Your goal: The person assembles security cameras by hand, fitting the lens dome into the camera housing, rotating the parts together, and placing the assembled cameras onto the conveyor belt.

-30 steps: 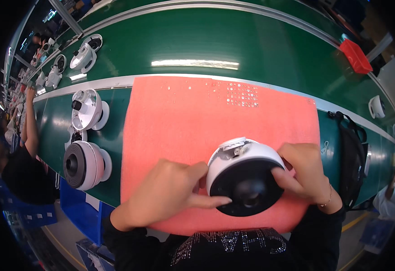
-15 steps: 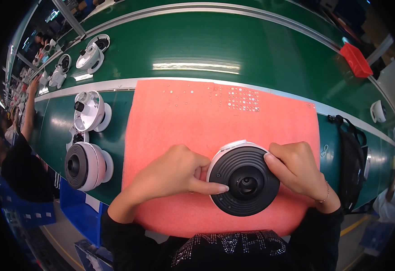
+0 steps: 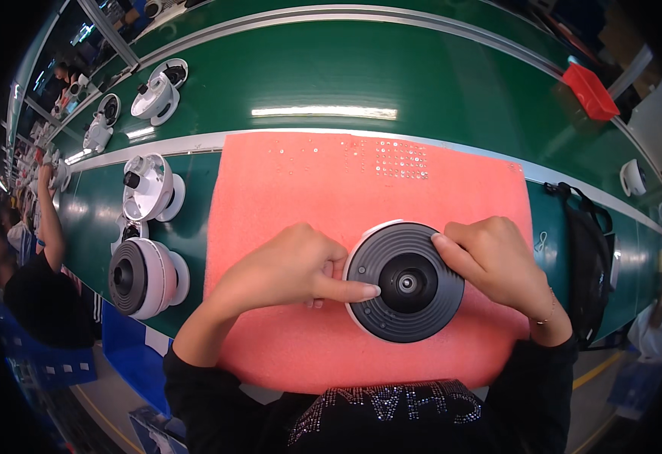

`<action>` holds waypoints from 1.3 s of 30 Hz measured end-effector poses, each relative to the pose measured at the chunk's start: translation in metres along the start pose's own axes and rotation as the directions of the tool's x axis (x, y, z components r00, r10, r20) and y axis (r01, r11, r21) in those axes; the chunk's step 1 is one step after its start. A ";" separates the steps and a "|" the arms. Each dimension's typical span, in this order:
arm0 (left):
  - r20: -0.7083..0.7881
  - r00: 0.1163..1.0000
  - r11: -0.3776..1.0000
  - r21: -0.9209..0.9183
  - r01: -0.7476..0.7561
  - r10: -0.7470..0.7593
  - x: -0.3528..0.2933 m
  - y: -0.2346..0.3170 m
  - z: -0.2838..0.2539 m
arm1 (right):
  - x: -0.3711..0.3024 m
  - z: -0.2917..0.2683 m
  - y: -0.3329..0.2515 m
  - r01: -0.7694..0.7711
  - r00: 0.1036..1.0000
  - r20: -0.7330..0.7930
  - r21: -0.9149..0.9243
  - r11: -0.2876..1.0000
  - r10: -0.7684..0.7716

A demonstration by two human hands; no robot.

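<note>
Between my hands is a round security camera [image 3: 380, 314], its black ridged face turned up and a lens in the middle. A strip of its white housing shows along the upper left edge. My left hand [image 3: 308, 268] grips it from the left, thumb lying on the black face and fingers curled at the side. On the upper right rim sits my right hand [image 3: 493, 261], thumb on the edge and its other fingers bent, partly hidden behind. Under the camera lies a pink foam mat [image 3: 285, 197].
Rows of small screws [image 3: 401, 160] lie at the mat's far edge. A similar camera [image 3: 149, 278] and an open white housing [image 3: 149, 187] stand to the left. Right of the mat rests a black bag [image 3: 584, 265]; a red bin [image 3: 590, 92] stands far right. Another person's arm [image 3: 51, 212] reaches in at left.
The camera has moved slightly up and away from me, and its face has turned and tilted a little. Both hands moved with it. The other person's arm at left has shifted.
</note>
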State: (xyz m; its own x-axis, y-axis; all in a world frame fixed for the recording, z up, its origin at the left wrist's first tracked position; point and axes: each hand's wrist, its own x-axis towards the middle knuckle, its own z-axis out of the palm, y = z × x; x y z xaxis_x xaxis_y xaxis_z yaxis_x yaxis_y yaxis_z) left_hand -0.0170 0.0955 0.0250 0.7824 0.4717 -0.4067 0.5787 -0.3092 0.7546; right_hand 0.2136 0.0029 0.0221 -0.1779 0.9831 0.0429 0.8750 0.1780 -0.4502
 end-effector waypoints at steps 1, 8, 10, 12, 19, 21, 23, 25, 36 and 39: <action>0.000 1.000 1.000 0.001 -0.003 0.003 -0.001 0.001 0.001 | -0.002 0.002 0.001 -0.001 1.000 -0.002 -0.002 1.000 0.001; -0.045 0.995 0.990 0.119 -0.078 0.084 -0.006 -0.001 0.001 | -0.009 0.010 -0.002 0.008 0.997 -0.071 -0.058 0.998 -0.012; -0.034 0.997 0.989 0.135 -0.061 0.066 -0.006 0.000 -0.001 | -0.008 0.006 -0.006 0.004 0.997 -0.075 -0.096 0.995 -0.011; -0.032 0.996 0.992 0.101 -0.077 0.081 -0.005 -0.002 0.000 | -0.006 -0.002 -0.018 0.203 0.915 -0.307 -0.213 0.956 -0.262; -0.012 0.999 0.991 0.123 -0.049 0.051 -0.005 -0.001 0.000 | -0.006 -0.005 -0.032 0.539 0.834 0.030 0.173 0.825 -0.551; 0.005 0.999 0.990 0.135 -0.037 0.036 -0.006 -0.001 0.000 | -0.005 -0.003 -0.035 0.511 0.841 0.050 0.251 0.822 -0.538; -0.013 0.997 0.981 0.181 -0.066 0.070 -0.005 -0.003 0.000 | -0.006 0.000 -0.038 0.478 0.848 0.072 0.322 0.817 -0.524; -0.026 0.994 0.970 0.225 -0.095 0.104 -0.004 -0.007 -0.001 | -0.006 0.006 -0.037 0.558 0.813 0.025 0.250 0.792 -0.581; 0.022 1.000 0.996 0.094 -0.010 0.008 -0.007 -0.005 -0.003 | -0.013 0.022 -0.010 0.096 0.988 -0.143 0.271 0.958 -0.059; 0.043 0.999 1.000 0.011 0.012 -0.012 -0.009 -0.004 -0.003 | -0.013 0.021 -0.014 0.057 0.993 -0.110 0.169 0.984 -0.039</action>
State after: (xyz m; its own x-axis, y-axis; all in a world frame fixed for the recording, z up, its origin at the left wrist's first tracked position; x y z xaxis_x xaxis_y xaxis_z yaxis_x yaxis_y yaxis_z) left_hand -0.0268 0.0950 0.0270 0.7844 0.4395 -0.4377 0.5904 -0.3125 0.7442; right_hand 0.1941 -0.0134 0.0091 -0.1610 0.9742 0.1583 0.7747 0.2241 -0.5913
